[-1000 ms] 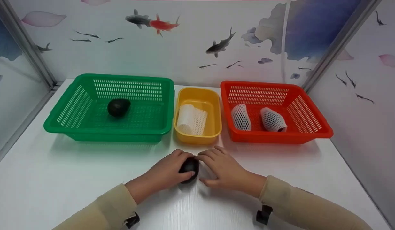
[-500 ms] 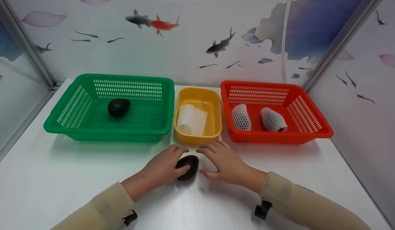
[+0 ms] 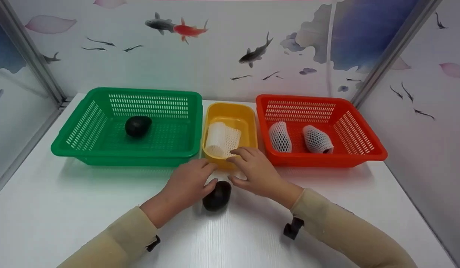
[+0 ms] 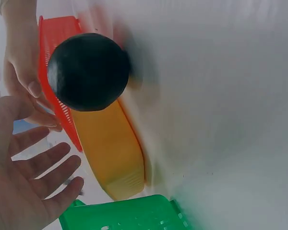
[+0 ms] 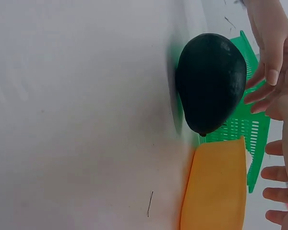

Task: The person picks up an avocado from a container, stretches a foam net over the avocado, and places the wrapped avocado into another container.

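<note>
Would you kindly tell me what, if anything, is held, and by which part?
Nothing is held: the near avocado rests on the table, gripped by neither the left hand nor the right hand.

Forward-down head view, close wrist views, shared avocado (image 3: 216, 198)

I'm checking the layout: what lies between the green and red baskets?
The yellow tub, with white netting in it, stands between the green basket and the red basket; the head view shows this.
</note>
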Action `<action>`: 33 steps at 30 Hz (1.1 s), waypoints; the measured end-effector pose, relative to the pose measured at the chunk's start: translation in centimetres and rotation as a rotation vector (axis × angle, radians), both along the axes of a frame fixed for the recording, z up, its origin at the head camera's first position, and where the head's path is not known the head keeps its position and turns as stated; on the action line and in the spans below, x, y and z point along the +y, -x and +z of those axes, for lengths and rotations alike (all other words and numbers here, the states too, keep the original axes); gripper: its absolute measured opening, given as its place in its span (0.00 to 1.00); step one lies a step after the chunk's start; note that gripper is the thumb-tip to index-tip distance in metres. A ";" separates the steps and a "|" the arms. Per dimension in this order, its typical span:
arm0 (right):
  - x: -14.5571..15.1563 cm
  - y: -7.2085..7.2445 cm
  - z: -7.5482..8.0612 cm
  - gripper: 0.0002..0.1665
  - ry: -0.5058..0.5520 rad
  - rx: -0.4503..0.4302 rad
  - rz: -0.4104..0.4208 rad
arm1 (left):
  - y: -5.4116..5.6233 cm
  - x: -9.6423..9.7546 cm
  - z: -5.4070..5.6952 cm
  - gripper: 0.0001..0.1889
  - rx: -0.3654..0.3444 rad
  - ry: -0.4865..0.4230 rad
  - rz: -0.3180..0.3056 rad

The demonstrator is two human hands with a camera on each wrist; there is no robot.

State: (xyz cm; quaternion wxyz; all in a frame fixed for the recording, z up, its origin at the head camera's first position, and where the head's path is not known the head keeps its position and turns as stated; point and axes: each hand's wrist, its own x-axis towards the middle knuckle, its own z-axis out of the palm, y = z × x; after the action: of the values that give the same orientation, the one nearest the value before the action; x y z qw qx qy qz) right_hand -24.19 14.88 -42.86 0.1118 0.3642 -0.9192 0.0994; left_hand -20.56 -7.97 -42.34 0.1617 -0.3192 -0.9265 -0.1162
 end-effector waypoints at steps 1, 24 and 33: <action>-0.1 0.2 0.0 0.25 -0.005 -0.004 -0.010 | 0.1 -0.1 0.0 0.14 0.052 0.000 -0.013; -2.5 3.5 -1.2 0.38 -0.136 -0.156 -0.171 | 1.2 0.1 0.6 0.08 0.218 -0.006 -0.035; -2.3 3.3 0.5 0.41 -0.114 -0.253 -0.266 | 1.4 0.1 0.9 0.06 0.249 -0.057 -0.072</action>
State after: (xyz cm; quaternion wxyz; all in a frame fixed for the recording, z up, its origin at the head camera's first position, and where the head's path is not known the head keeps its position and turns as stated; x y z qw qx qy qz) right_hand -27.47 12.58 -42.35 -0.0134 0.2298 -0.9701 0.0764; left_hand -21.96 -7.85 -41.41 0.2804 -0.3593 -0.8836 -0.1075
